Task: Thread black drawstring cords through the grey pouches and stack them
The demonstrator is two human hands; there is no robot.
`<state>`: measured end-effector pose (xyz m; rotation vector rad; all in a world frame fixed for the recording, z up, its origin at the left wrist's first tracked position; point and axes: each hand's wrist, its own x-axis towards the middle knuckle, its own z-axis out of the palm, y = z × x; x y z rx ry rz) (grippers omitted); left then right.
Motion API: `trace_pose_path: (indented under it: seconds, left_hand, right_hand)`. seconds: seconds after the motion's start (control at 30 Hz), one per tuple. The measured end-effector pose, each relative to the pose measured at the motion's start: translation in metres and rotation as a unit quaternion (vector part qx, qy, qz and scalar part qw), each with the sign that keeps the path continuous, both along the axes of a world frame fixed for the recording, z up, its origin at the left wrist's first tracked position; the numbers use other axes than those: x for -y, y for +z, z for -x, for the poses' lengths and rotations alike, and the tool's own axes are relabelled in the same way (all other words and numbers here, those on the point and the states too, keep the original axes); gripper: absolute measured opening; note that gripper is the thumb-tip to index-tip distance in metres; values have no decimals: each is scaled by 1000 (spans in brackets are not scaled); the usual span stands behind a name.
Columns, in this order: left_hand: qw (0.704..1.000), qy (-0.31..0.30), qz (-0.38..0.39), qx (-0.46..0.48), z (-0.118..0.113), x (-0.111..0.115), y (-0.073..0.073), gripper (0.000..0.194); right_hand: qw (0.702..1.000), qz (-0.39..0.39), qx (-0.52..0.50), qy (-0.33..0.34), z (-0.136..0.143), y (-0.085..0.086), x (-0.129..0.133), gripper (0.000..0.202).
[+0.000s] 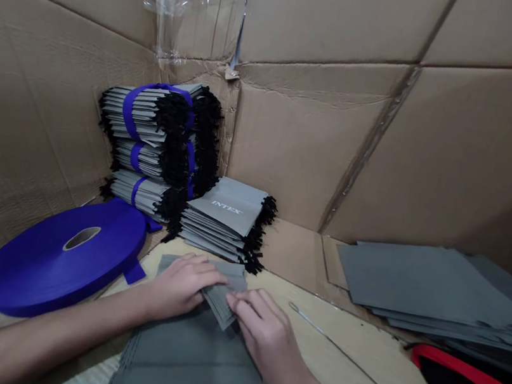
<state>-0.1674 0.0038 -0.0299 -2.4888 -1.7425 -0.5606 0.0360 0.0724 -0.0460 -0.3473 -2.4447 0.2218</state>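
Note:
A stack of grey fabric pieces [192, 362] lies on the work surface in front of me. My left hand [187, 284] presses on the stack's far part, its fingers wrapped over a folded-up bunch of layers [222, 306]. The right-hand edge of that same bunch is pinched between the thumb and fingers of my right hand [265, 322]. The layers fan slightly where they stand up between both hands. My left fingertips are partly hidden by the fabric. Just beyond my hands sits a pile of grey pouches [227, 207] with black cord ends, the top one printed INTEX.
Blue webbing roll [58, 259] lies at left. Behind it stand bundles of grey pouches [143, 111] tied with blue strap. On the right are flat grey sheets [430, 282], a thin looped metal rod [347, 356] and red-and-black cord [473, 378]. Cardboard walls [302, 141] enclose the back and left.

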Motion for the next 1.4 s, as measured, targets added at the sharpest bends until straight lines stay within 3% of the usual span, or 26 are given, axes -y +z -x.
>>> trace_pose_path:
  seconds: [0.07, 0.13, 0.23, 0.3, 0.47, 0.6, 0.77, 0.87, 0.97, 1.1, 1.2, 1.3, 1.4]
  left_hand:
    - [998, -20, -52, -8, 3, 1, -10, 49]
    - [993, -36, -111, -6, 5, 1, -18, 46]
    - [986, -38, -160, -21, 5, 1, -22, 40]
    - [987, -31, -156, -32, 4, 2, -20, 35]
    - [990, -19, -128, -52, 1, 6, -17, 29]
    - [978, -47, -183, -87, 4, 9, -16, 30]
    - [956, -101, -245, -123, 9, 13, -12, 34]
    - [949, -117, -264, -123, 10, 14, -10, 33]
    - [949, -128, -268, -111, 10, 14, -10, 32]
    - [956, -129, -253, -80, 9, 13, -12, 33]
    - [957, -136, -247, -70, 7, 12, -11, 32]
    - [957, -137, -245, -71, 5, 11, -8, 29]
    - [957, -136, -249, -64, 5, 10, -7, 26]
  right_hand:
    - [999, 32, 7, 28, -3, 4, 0, 24]
    - [990, 130, -4, 61, -5, 11, -3, 22]
    - [933, 352, -35, 69, -1, 18, -10, 28]
    - [889, 453, -34, 49, 7, 18, -13, 31]
    - [840, 541, -25, 38, 21, 7, -16, 44]
    - [802, 595, -50, 37, 19, 8, -16, 41]
    - [777, 625, -80, 10, 18, 11, -15, 35]
    - [789, 607, -94, -3, 20, 10, -15, 34]
    - [826, 553, -97, -47, 20, 9, -16, 36]
    - [918, 359, -129, -105, 10, 13, -17, 28]
    - [968, 235, -47, -78, 1, 16, -16, 26]
    - [965, 258, 29, -39, -1, 13, -15, 37]
    - [949, 314, 10, -28, 4, 9, -13, 33]
